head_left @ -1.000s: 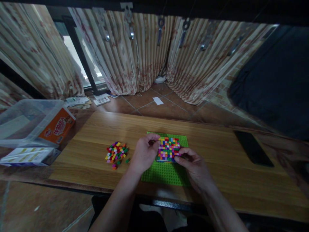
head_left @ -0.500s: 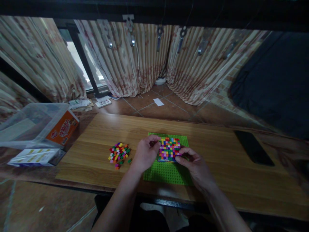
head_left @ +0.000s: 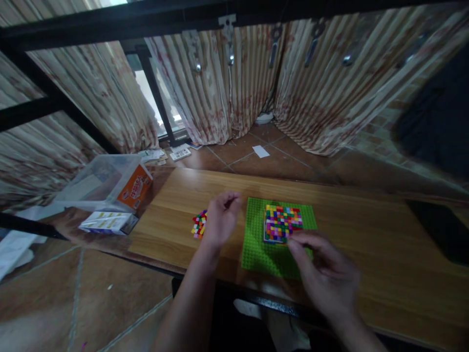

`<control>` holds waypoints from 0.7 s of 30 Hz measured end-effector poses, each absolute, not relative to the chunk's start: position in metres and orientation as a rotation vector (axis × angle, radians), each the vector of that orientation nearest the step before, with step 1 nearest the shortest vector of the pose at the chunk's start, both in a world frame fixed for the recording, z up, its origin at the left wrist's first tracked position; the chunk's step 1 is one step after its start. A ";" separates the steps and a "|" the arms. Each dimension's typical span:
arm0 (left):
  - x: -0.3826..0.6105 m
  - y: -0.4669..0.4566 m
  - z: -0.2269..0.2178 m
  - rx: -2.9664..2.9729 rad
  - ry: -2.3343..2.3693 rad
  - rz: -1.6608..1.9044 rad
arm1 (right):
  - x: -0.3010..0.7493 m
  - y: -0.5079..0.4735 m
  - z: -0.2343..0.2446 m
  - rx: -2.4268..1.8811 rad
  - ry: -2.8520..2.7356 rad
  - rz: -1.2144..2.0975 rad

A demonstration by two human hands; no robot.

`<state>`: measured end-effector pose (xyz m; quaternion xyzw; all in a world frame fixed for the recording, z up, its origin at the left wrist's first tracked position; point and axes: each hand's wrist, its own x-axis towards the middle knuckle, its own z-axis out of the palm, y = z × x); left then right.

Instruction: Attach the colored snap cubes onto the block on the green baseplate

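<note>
A block of small multicoloured bricks [head_left: 282, 222] stands on the green studded baseplate [head_left: 252, 254]. My right hand [head_left: 324, 269] is at the block's front right corner, thumb and forefinger brought together; whether a brick is between them is hidden. Off the left edge of the plate, my left hand [head_left: 223, 217] hovers over the table with its fingers curled in. I cannot make out anything in it. Behind that hand, partly covered, lies a pile of loose coloured bricks [head_left: 200, 222].
Everything rests on a wooden tabletop [head_left: 212, 181]. A dark flat panel [head_left: 439, 230] lies at the right. Left of the board are a clear plastic bin [head_left: 98, 181] with an orange label and a white box [head_left: 108, 222]. Striped curtains [head_left: 249, 83] hang behind a dark bar.
My left hand has come off the block and moved left towards the loose bricks. My right hand has drawn back slightly towards me. The camera has turned left.
</note>
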<state>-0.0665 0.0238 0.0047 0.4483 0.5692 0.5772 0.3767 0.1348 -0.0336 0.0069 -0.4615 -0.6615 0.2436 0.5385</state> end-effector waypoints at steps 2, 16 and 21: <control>-0.074 0.023 0.008 1.035 1.476 1.578 | 0.118 -0.041 0.005 -0.990 -1.800 0.649; -0.108 0.012 0.026 0.760 1.430 1.844 | 0.042 -0.036 -0.036 -1.010 -2.125 0.687; -0.117 0.009 0.027 0.729 1.413 1.864 | 0.026 -0.031 -0.039 -1.021 -2.225 0.603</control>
